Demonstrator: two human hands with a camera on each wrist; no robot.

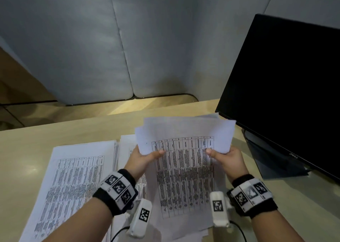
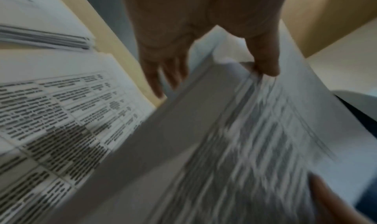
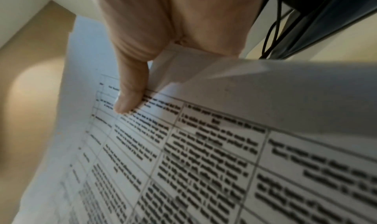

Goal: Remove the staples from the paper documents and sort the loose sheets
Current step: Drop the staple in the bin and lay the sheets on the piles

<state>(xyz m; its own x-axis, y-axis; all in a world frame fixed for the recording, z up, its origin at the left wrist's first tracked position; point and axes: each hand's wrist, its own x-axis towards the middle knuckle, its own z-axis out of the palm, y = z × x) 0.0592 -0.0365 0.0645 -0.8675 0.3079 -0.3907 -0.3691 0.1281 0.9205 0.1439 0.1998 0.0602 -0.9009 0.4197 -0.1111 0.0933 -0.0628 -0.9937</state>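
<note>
Both hands held one bundle of sheets (image 1: 185, 160) raised off the desk (image 1: 27, 149) and tilted toward the person. The left hand (image 1: 142, 159) gripped its left edge with the thumb pressed on the printed face and the fingers behind; the right hand (image 1: 227, 158) gripped the right edge the same way, the thumb (image 3: 130, 96) lying across the table of text. The far corners of the bundle fanned apart unevenly, which suggested the sheets were already loose, though no staple or staple remover could be made out in any view. Judged from this, the unstapling of this bundle seemed done and the sorting was under way. A thicker stack (image 1: 73, 182) lay flat on the desk to the left, and a second pile (image 1: 128, 149) lay just beside it, partly hidden under the left hand and the raised bundle; whether those were sorted or still stapled could not be told. To the right stood a dark monitor (image 1: 287, 87), its foot close to the right hand, with cables (image 3: 273, 32) hanging behind, which left little room on that side. A grey padded partition (image 1: 128, 39) closed off the back of the desk.
</note>
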